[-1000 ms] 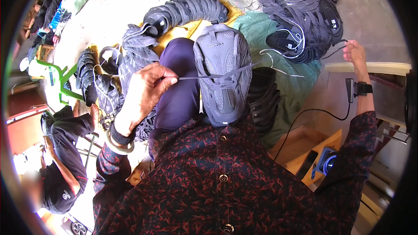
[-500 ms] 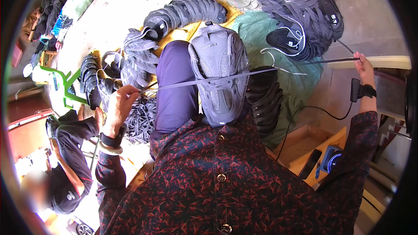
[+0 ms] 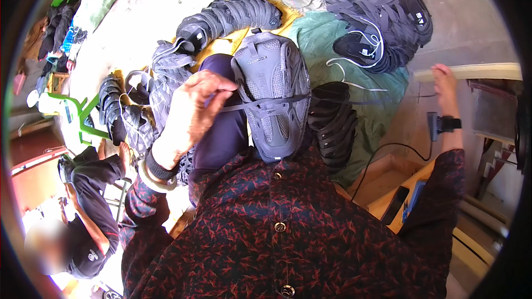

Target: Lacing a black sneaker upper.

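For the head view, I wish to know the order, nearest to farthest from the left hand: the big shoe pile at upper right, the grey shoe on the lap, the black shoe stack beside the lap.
From the left hand:
1. Grey shoe, just right of it.
2. Black shoe stack, right of the grey shoe.
3. Big shoe pile, upper right.

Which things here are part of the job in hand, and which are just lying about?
In the job:
- shoe, on the lap
- lace, running from the left hand across the shoe toward the right hand

Apparently just lying about, no hand on them:
- grey stack
- black stack
- green sheet
- green stool
- wooden box
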Motion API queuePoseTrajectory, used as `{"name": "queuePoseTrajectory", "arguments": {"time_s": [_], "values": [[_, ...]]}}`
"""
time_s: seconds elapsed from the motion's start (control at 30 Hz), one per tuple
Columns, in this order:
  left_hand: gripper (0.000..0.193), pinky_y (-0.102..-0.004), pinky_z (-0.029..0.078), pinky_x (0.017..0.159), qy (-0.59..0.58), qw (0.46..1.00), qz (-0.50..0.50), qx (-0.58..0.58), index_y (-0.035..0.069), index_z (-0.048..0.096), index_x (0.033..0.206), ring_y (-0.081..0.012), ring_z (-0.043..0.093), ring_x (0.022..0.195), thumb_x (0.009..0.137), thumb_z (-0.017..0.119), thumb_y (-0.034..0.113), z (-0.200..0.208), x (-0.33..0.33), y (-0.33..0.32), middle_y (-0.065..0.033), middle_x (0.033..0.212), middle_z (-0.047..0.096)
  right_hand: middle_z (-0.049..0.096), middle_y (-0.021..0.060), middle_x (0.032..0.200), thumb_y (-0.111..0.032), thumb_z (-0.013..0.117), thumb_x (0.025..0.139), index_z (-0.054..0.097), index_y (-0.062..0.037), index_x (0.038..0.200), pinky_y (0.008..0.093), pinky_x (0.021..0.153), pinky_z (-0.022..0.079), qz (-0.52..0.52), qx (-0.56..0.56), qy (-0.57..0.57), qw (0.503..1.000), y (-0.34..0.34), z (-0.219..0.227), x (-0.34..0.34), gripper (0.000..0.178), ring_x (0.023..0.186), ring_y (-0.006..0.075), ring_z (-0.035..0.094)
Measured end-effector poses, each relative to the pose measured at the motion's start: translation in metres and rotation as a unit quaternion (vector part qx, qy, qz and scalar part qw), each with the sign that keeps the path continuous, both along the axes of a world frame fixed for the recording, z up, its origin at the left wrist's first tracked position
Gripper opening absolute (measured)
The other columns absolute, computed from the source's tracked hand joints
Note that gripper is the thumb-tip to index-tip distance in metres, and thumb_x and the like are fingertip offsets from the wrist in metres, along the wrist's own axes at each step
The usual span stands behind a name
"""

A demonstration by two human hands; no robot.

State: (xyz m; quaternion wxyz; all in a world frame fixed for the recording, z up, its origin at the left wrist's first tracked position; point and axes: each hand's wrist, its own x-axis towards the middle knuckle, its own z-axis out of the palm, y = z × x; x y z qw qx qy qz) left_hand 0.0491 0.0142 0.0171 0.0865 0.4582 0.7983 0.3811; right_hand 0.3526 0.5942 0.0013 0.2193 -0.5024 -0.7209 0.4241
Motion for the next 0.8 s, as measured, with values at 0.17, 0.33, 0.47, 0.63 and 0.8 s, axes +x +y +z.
{"name": "queuePoseTrajectory", "arguments": {"time_s": [0.17, 0.33, 0.47, 0.63, 0.8], "values": [[0.018, -0.0379, 0.052, 0.086, 0.027, 0.998, -0.06, 0.022, 0.007, 0.071, 0.097, -0.0291, 0.064, 0.094, 0.08, 0.076, 0.003, 0.002, 0.004, 0.034, -0.0087, 0.092, 0.066, 0.074, 0.0035, 0.095, -0.014, 0.058, 0.101, 0.06, -0.0097, 0.119, 0.0191, 0.046, 0.032, 0.188, -0.084, 0.086, 0.975, -0.175, -0.004, -0.078, 0.019, 0.055, 0.0016, 0.04], [0.02, -0.0386, 0.048, 0.085, 0.074, 0.992, -0.103, 0.024, 0.008, 0.071, 0.096, -0.0284, 0.063, 0.092, 0.077, 0.078, 0.003, 0.002, 0.009, 0.047, -0.0075, 0.092, 0.065, 0.073, 0.0058, 0.096, -0.015, 0.047, 0.107, 0.06, 0.0003, 0.121, 0.0194, 0.056, 0.042, 0.328, -0.156, 0.09, 0.927, -0.266, 0.004, -0.112, 0.024, 0.061, 0.0039, 0.049], [0.02, -0.0375, 0.047, 0.084, 0.069, 0.992, -0.101, 0.023, 0.008, 0.072, 0.094, -0.0258, 0.063, 0.091, 0.076, 0.08, 0.004, -0.002, 0.013, 0.052, -0.0057, 0.089, 0.067, 0.072, 0.009, 0.096, -0.011, 0.048, 0.106, 0.06, 0.0024, 0.117, 0.0245, 0.065, 0.051, 0.38, -0.179, 0.155, 0.894, -0.301, 0.0, -0.123, 0.021, 0.072, 0.0101, 0.061], [0.017, -0.0372, 0.044, 0.084, 0.089, 0.991, -0.104, 0.013, 0.01, 0.073, 0.092, -0.0248, 0.063, 0.089, 0.077, 0.08, 0.007, -0.002, 0.014, 0.056, -0.0046, 0.088, 0.067, 0.07, 0.0041, 0.092, -0.009, 0.06, 0.1, 0.067, 0.0015, 0.106, 0.023, 0.068, 0.048, 0.399, -0.107, 0.076, 0.907, -0.315, 0.042, -0.131, 0.013, 0.076, 0.007, 0.06], [0.015, -0.0369, 0.042, 0.083, 0.101, 0.989, -0.103, 0.002, 0.011, 0.073, 0.091, -0.0249, 0.062, 0.085, 0.078, 0.08, 0.009, -0.004, 0.014, 0.057, -0.0039, 0.086, 0.067, 0.063, -0.0005, 0.082, -0.014, 0.061, 0.101, 0.064, -0.0015, 0.099, 0.0223, 0.064, 0.046, 0.375, -0.201, 0.143, 0.894, -0.303, 0.079, -0.137, 0.013, 0.071, 0.0053, 0.055]]}}
